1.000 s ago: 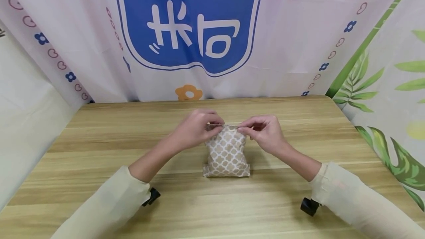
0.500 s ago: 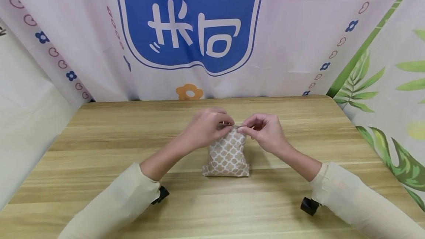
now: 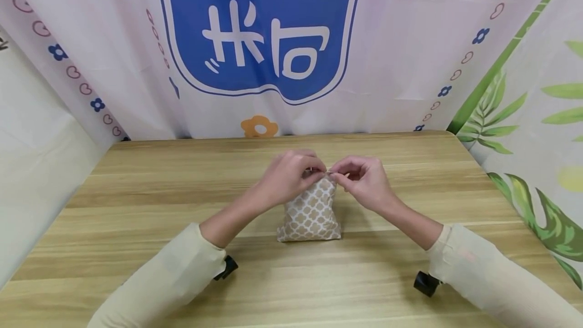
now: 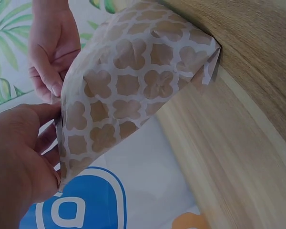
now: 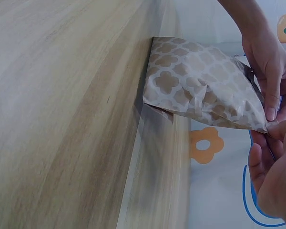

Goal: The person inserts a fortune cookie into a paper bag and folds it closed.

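Observation:
A brown paper bag (image 3: 311, 211) with a white quatrefoil pattern stands on the wooden table, its top edge folded narrow. My left hand (image 3: 291, 176) pinches that edge between thumb and fingers, close to the right corner. At the corner itself, my right hand (image 3: 364, 178) pinches the fold with thumb and forefinger. The two hands' fingertips nearly meet. In the left wrist view the paper bag (image 4: 128, 81) bulges and narrows to the pinched edge. From the right wrist view, the bag's (image 5: 195, 81) flat base rests on the table and both thumbs lie along the fold.
The wooden table (image 3: 182, 176) reaches back to a hanging cloth (image 3: 401, 65) with a blue emblem. A leaf-printed cloth (image 3: 537, 130) hangs on the right. Black wrist cameras (image 3: 426, 283) sit under both sleeves.
My left hand has slid right along the bag's top edge, from its left part toward the right corner. My right hand has stayed at that corner, and the bag has hardly moved.

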The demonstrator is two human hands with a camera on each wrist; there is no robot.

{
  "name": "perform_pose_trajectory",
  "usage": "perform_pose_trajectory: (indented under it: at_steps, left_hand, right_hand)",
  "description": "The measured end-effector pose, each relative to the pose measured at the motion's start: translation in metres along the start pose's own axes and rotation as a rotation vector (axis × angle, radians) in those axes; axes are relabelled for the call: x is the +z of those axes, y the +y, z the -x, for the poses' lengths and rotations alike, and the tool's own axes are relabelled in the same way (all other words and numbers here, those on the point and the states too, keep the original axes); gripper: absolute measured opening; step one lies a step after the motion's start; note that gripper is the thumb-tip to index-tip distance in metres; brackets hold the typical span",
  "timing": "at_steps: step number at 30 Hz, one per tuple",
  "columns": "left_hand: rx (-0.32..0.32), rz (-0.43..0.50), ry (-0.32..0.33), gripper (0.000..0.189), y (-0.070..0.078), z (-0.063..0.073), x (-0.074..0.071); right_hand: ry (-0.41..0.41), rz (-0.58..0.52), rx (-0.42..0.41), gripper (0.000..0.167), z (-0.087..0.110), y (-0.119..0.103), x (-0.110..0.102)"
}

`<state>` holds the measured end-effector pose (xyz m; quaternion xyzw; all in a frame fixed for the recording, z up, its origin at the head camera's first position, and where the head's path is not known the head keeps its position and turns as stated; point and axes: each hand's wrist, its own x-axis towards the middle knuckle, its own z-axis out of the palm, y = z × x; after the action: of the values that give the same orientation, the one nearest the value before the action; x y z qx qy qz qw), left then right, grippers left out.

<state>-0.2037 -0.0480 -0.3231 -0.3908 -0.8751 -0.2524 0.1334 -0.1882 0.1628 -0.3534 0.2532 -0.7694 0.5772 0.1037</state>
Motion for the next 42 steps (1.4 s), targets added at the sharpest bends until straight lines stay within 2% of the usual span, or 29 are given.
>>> perform_pose_trajectory:
  at_steps: [5, 10, 15, 20, 24, 27, 34, 42]
  left_hand:
    - [-0.028, 0.03, 0.002, 0.006, 0.0, -0.001, 0.001]
    - [-0.058, 0.052, -0.003, 0.005, 0.001, -0.002, 0.002]
    - [-0.055, 0.056, -0.01, 0.004, 0.001, -0.001, 0.001]
    - [-0.064, 0.089, -0.067, 0.006, -0.006, 0.002, -0.002]
    - [-0.086, 0.163, -0.127, 0.005, -0.016, 0.007, -0.008]
    - [-0.085, 0.208, -0.147, 0.004, -0.02, 0.009, -0.011]
    - [-0.044, 0.231, -0.132, 0.004, -0.024, 0.012, -0.014]
    - [-0.05, 0.238, -0.129, 0.008, -0.033, 0.016, -0.018]
  right_hand:
    - [0.001, 0.027, 0.025, 0.005, 0.0, -0.002, -0.001]
    - [0.002, 0.034, 0.011, 0.004, -0.001, -0.001, 0.0]
    - [0.003, 0.032, -0.003, 0.004, 0.001, 0.0, 0.0]
    - [0.021, 0.026, -0.01, 0.005, 0.002, 0.0, -0.001]
    - [0.043, 0.014, -0.004, 0.009, 0.003, -0.001, 0.0]
    - [0.051, 0.007, 0.0, 0.011, 0.003, -0.001, 0.001]
    - [0.055, 0.002, -0.005, 0.014, 0.002, -0.002, 0.002]
    - [0.059, -0.021, -0.018, 0.012, -0.001, -0.001, 0.005]
